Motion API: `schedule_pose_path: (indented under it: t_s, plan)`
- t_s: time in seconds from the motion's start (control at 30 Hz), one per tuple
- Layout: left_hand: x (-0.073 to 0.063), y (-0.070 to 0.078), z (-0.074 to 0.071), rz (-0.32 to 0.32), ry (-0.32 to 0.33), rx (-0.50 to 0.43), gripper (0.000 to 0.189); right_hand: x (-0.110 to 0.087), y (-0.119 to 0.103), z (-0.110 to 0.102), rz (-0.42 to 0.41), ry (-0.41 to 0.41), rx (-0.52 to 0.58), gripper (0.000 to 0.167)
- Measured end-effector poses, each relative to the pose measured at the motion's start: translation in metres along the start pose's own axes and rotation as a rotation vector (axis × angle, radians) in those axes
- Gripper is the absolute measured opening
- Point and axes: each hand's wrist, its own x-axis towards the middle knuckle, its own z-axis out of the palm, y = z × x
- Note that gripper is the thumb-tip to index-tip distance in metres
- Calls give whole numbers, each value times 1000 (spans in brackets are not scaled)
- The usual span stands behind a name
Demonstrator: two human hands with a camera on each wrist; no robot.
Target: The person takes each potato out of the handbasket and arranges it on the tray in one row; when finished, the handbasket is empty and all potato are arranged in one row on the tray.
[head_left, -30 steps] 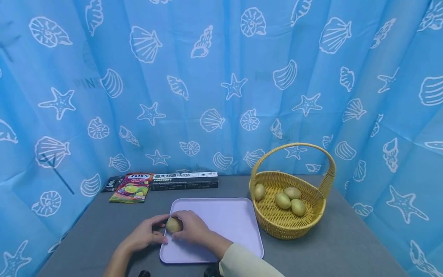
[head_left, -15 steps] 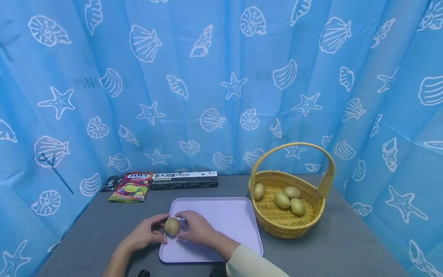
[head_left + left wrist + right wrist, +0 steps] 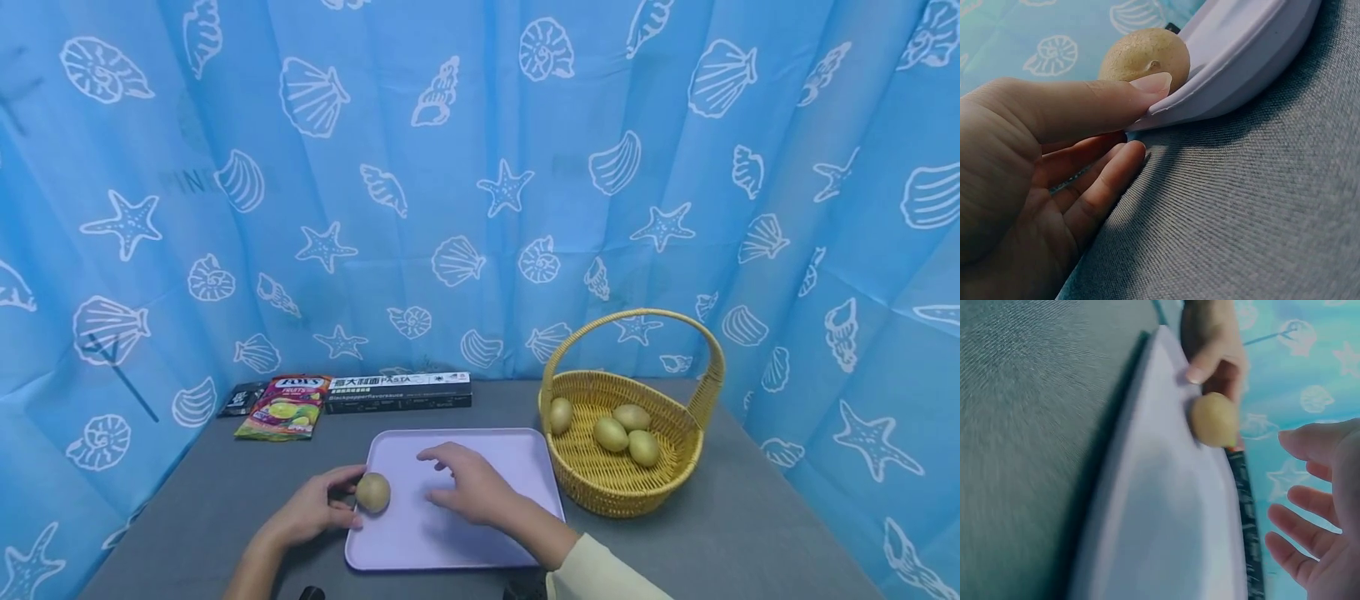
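A round brown-yellow kiwifruit [image 3: 372, 492] with a small nub on its skin sits at the left edge of the lilac tray [image 3: 487, 550]. Around that edge rests my left hand [image 3: 318, 506]. Its thumb [image 3: 1147, 87] touches the rim just in front of the fruit in the left wrist view, while the other fingers bend lower down, outside the rim. Over the middle of the tray, my right hand [image 3: 472, 490] hovers with relaxed, spread fingers and holds nothing. Several similar kiwifruits [image 3: 611, 434] lie in the yellow woven basket [image 3: 626, 504] to the right.
Behind the tray lies a black-and-white pasta box [image 3: 399, 392]. A Fox's candy bag [image 3: 283, 408] and a small black packet [image 3: 243, 397] are to its left. The basket's tall handle [image 3: 637, 312] arches up near the back curtain [image 3: 480, 208].
My right hand has let go of the kiwifruit at the tray's left edge and moved right and up, away from it. The left hand stays in place.
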Motion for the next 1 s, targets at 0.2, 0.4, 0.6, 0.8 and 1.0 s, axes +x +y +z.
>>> schedule_pose_path:
  t_s: [0.2, 0.4, 0.6, 0.8, 1.0]
  plan:
    - [1, -4, -1, 3, 10, 3, 87, -8, 1, -40, -3, -5, 5, 44]
    - [3, -7, 0, 4, 3, -3, 89, -11, 9, -85, -46, -75, 35, 39]
    - [4, -6, 0, -1, 5, 1, 87, -16, 19, -126, -28, -194, 62, 37]
    - [3, -3, -1, 1, 1, -3, 87, -23, 28, -155, 27, -305, 46, 38]
    - [1, -3, 0, -5, 1, 2, 86, -31, 37, -178, 103, -427, 17, 47]
